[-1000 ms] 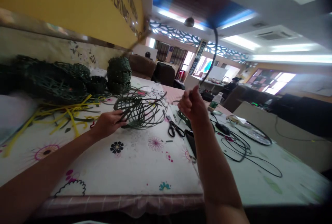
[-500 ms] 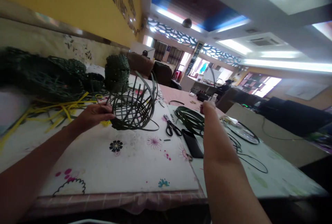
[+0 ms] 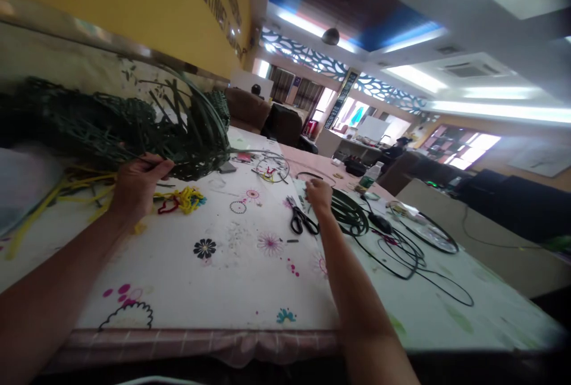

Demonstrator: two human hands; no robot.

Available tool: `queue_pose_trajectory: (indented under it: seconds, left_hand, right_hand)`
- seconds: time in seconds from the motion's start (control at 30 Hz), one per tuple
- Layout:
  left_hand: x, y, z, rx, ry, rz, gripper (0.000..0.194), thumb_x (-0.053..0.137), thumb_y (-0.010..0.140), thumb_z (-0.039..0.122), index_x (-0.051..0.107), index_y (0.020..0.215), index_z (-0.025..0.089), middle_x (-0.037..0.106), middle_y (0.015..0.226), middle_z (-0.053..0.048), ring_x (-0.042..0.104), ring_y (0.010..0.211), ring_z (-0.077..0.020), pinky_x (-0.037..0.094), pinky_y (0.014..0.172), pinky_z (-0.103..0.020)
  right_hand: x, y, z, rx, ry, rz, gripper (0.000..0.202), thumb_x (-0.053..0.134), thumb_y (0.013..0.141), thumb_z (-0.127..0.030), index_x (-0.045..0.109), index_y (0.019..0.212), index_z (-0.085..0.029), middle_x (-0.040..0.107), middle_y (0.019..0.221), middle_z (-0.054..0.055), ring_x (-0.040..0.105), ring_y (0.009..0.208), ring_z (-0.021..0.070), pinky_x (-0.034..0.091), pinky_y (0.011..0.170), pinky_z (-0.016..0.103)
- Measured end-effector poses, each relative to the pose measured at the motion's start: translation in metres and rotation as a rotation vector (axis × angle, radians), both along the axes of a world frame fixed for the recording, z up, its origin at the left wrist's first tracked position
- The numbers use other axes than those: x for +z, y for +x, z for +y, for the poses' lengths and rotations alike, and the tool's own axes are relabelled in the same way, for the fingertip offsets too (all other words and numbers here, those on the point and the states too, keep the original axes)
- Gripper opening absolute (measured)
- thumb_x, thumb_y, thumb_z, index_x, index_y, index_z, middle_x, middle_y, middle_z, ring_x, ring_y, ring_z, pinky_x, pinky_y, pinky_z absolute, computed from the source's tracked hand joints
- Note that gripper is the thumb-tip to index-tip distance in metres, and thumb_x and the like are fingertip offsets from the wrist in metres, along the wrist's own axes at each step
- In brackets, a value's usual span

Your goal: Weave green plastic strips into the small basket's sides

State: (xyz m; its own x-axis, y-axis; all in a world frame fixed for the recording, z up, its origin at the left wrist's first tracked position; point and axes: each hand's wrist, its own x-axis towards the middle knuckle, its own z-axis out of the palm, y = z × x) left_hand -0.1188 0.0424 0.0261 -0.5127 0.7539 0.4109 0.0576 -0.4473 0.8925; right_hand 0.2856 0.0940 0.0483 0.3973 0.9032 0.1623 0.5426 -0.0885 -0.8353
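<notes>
My left hand (image 3: pixel 136 185) is closed on the edge of a half-woven dark green basket (image 3: pixel 200 135), raised over the left of the table, its loose strips sticking up and partly blurred. Near the middle of the table, my right hand (image 3: pixel 319 194) is closed, and what it holds, if anything, is too small to name. Below and left of it lie black-handled scissors (image 3: pixel 301 218). A coil of dark green strip (image 3: pixel 350 212) rests just right of the right hand.
Yellow strips (image 3: pixel 84 180) and dark woven baskets (image 3: pixel 75 117) crowd the left side. Red and yellow string (image 3: pixel 182 200) lies left of centre. A bottle (image 3: pixel 370 175), a computer mouse (image 3: pixel 380 223) and loose black loops (image 3: pixel 410 257) are on the right.
The basket has tilted and moved up and left with my left hand. My right hand has drawn back leftward from the bottle. The phone is now hidden behind my right forearm.
</notes>
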Motion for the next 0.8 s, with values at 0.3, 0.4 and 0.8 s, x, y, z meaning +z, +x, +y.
queue_pose_trajectory:
  seconds: [0.3, 0.4, 0.8]
  left_hand:
    - [-0.018, 0.049, -0.022, -0.151, -0.123, 0.144, 0.021, 0.081, 0.066, 0.034, 0.068, 0.067, 0.017, 0.062, 0.067, 0.0, 0.054, 0.066, -0.0142, 0.043, 0.06, -0.026]
    - [-0.025, 0.059, -0.024, -0.168, -0.135, 0.171, 0.025, 0.082, 0.065, 0.039, 0.071, 0.071, 0.017, 0.066, 0.07, -0.001, 0.056, 0.069, -0.015, 0.044, 0.064, -0.027]
    - [-0.044, 0.072, -0.027, -0.182, -0.161, 0.334, 0.027, 0.075, 0.074, 0.044, 0.065, 0.064, 0.02, 0.058, 0.065, 0.001, 0.051, 0.064, -0.0152, 0.04, 0.063, -0.029]
  right_hand:
    - [-0.061, -0.127, -0.057, 0.729, 0.178, 0.435, 0.03, 0.072, 0.083, -0.045, 0.074, 0.099, -0.02, 0.073, 0.073, -0.002, 0.064, 0.055, 0.0103, 0.055, 0.055, 0.023]
    - [-0.067, -0.133, -0.068, 0.789, 0.195, 0.598, 0.035, 0.073, 0.084, -0.047, 0.07, 0.106, -0.02, 0.074, 0.074, -0.002, 0.065, 0.053, 0.0099, 0.056, 0.053, 0.024]
    - [-0.083, -0.138, -0.067, 0.809, 0.123, 0.806, 0.058, 0.074, 0.086, -0.054, 0.062, 0.13, -0.019, 0.078, 0.075, -0.003, 0.064, 0.045, 0.0097, 0.053, 0.046, 0.023]
